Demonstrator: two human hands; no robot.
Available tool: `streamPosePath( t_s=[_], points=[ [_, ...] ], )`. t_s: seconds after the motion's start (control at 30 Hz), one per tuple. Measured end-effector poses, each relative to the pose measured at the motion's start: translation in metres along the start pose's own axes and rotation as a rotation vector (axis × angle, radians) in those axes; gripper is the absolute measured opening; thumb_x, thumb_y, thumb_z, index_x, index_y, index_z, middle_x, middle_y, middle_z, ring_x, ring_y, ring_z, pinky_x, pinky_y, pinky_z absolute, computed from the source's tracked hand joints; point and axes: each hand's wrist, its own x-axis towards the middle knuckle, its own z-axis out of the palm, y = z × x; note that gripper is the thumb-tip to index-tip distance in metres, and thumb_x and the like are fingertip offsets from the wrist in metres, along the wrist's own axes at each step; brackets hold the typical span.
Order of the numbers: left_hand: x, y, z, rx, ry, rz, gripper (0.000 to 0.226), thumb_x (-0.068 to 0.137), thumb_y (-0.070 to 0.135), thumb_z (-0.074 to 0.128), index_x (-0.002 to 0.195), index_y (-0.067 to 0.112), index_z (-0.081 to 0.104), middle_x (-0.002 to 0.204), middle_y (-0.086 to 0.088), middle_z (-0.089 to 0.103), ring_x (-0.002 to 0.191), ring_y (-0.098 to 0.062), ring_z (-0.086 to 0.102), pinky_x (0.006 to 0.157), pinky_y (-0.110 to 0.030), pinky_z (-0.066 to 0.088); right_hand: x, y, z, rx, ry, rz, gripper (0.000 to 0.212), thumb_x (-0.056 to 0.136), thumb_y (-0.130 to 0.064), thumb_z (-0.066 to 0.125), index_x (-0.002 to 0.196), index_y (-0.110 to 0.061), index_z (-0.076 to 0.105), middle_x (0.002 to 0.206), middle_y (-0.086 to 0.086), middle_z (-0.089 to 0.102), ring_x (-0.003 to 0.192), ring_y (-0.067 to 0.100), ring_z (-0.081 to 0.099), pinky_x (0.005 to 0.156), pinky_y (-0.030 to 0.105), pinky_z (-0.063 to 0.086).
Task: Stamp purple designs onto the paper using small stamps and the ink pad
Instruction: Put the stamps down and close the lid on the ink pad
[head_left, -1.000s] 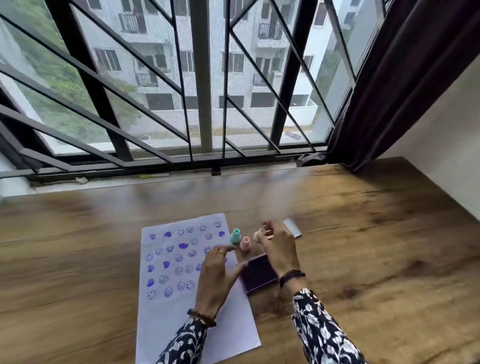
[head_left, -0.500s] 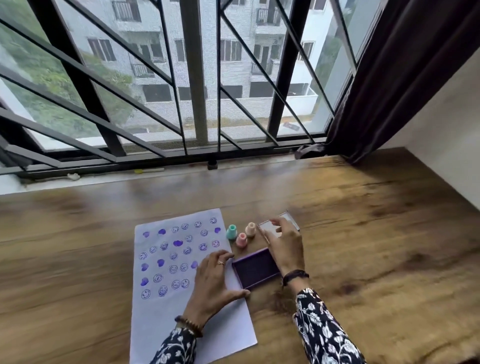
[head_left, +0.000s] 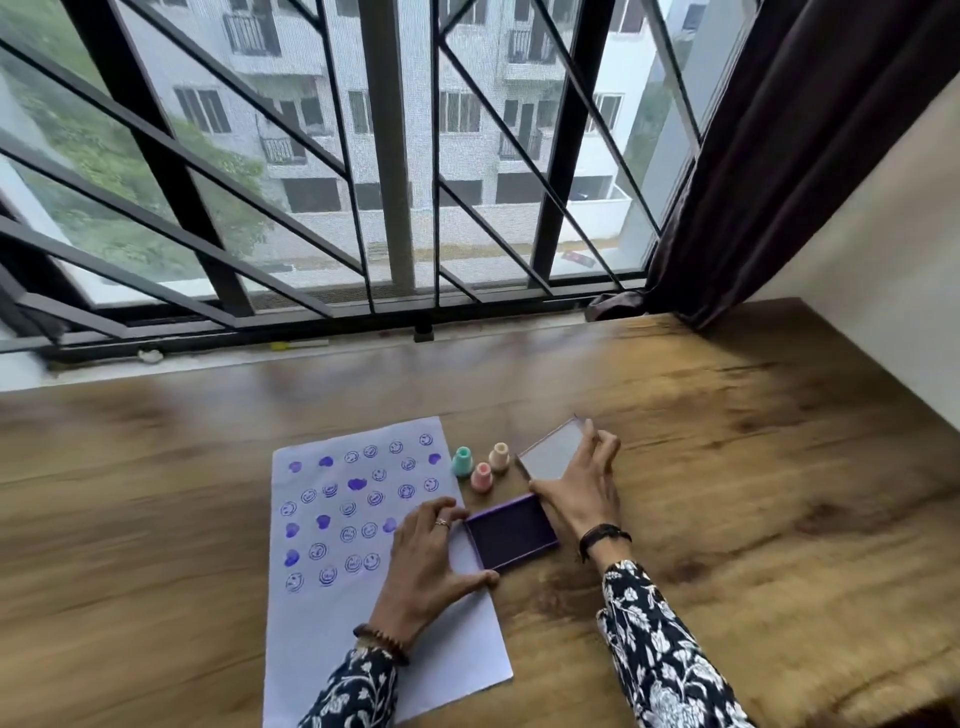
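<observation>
Here the purple ink pad (head_left: 511, 539) lies open on the wooden table (head_left: 727, 493), overlapping the right edge of the white paper (head_left: 332, 623), and everything else is best placed from it. The left hand (head_left: 426, 564) lies flat on the paper just left of the pad, fingers together and thumb spread out along the pad's near-left corner; it seems to brace both sheet and pad so neither slides. The right hand (head_left: 582, 488) sits just beyond the pad's far-right side, its fingers and thumb spread to grip the clear lid (head_left: 550, 457) by its edges, the lid tilted up off the table. That hold suggests the lid is about to go back on the pad, or has just come off; I cannot tell which.

Three small stamps stand upright just beyond the pad, between it and the paper's top right corner: a teal stamp (head_left: 462, 462), a pink stamp (head_left: 481, 477) and a cream stamp (head_left: 500, 456), close together and in no hand. They are parked within easy reach of both pad and sheet.

Left of the pad, the upper half of the paper carries rows of purple prints (head_left: 358, 512), smiley faces and solid heart-like blobs; the lower half is bare. The left hand covers some prints nearest the pad. The stamps' faces are hidden against the table, and the prints are too small to read finely. Both patterned sleeves (head_left: 670, 665) are cut off at the frame's bottom.
</observation>
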Motion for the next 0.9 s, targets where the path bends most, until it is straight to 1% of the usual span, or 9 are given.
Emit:
streamPosePath(
  t_s=[0.13,0.23,0.33,0.43,0.5,0.57,0.7,0.8,0.9],
  points=[
    [-0.001,0.000,0.000,-0.002,0.002,0.004,0.072,0.060,0.055,0.075,0.117,0.020,0.050,0.131,-0.004,0.044,0.121,-0.020,0.039,0.100,-0.031,0.027,-0.013,0.000,-0.012,0.046,0.105,-0.109,0.094,0.063,-0.018,0.078,0.138,-0.009,0.024,0.133,0.016,0.026,0.101,0.036,0.055,0.073,0.037,0.053],
    [-0.002,0.000,0.001,0.001,0.013,0.008,0.071,0.061,0.054,0.074,0.117,0.018,0.049,0.131,-0.004,0.045,0.123,-0.020,0.038,0.102,-0.033,0.027,-0.035,-0.002,-0.011,-0.012,0.164,-0.304,0.079,0.071,0.001,0.060,0.140,-0.021,0.027,0.147,0.017,0.018,0.097,0.038,0.061,0.056,0.032,0.054],
    [-0.002,0.000,0.003,0.005,0.032,0.016,0.070,0.061,0.054,0.075,0.115,0.017,0.051,0.131,-0.005,0.047,0.123,-0.022,0.039,0.103,-0.034,0.028,-0.061,-0.004,-0.006,-0.169,0.165,-0.458,0.098,0.062,0.019,0.049,0.140,-0.032,0.020,0.147,0.009,0.033,0.078,0.031,0.067,0.040,0.024,0.046],
    [-0.002,-0.002,0.004,0.006,0.027,0.019,0.070,0.062,0.055,0.073,0.116,0.017,0.050,0.131,-0.005,0.047,0.123,-0.022,0.039,0.103,-0.034,0.027,-0.082,-0.003,0.000,-0.227,0.159,-0.605,0.072,0.068,0.007,0.042,0.133,-0.023,0.037,0.121,0.003,0.063,0.082,0.019,0.068,0.064,0.030,0.059],
    [-0.002,-0.003,0.005,0.017,0.027,0.020,0.073,0.062,0.057,0.072,0.116,0.014,0.049,0.130,-0.006,0.047,0.121,-0.023,0.041,0.101,-0.035,0.030,-0.094,0.004,0.008,-0.223,0.130,-0.662,0.057,0.071,-0.002,0.037,0.125,-0.020,0.043,0.102,0.003,0.071,0.091,0.018,0.069,0.080,0.040,0.058],
    [-0.002,-0.003,0.005,0.019,0.025,0.016,0.077,0.061,0.059,0.071,0.118,0.012,0.047,0.129,-0.006,0.048,0.118,-0.023,0.042,0.100,-0.034,0.031,-0.106,0.011,0.016,-0.246,0.084,-0.654,0.050,0.074,-0.007,0.040,0.122,-0.020,0.046,0.099,0.001,0.072,0.098,0.016,0.068,0.086,0.046,0.055],
    [-0.002,-0.003,0.005,0.003,0.032,0.010,0.081,0.060,0.059,0.072,0.120,0.012,0.046,0.129,-0.005,0.048,0.117,-0.023,0.043,0.099,-0.034,0.031,-0.108,0.004,0.016,-0.209,0.058,-0.491,0.031,0.075,-0.024,0.044,0.100,-0.022,0.063,0.090,0.002,0.066,0.092,0.017,0.056,0.084,0.041,0.052],
    [-0.002,-0.002,0.005,-0.019,0.050,0.019,0.074,0.063,0.052,0.073,0.119,0.010,0.047,0.127,-0.006,0.050,0.117,-0.024,0.044,0.100,-0.034,0.031,-0.097,-0.011,0.013,-0.174,0.053,-0.320,0.030,0.075,-0.046,0.051,0.081,-0.019,0.064,0.103,0.012,0.062,0.102,0.030,0.056,0.089,0.046,0.051],
    [-0.003,-0.002,0.004,-0.015,0.049,0.033,0.071,0.064,0.047,0.073,0.119,0.009,0.048,0.128,-0.007,0.049,0.119,-0.024,0.043,0.100,-0.033,0.030,-0.091,-0.022,0.017,-0.202,-0.022,-0.204,0.047,0.069,-0.060,0.059,0.084,-0.016,0.060,0.129,0.019,0.052,0.125,0.036,0.044,0.106,0.051,0.037]
  ],
)
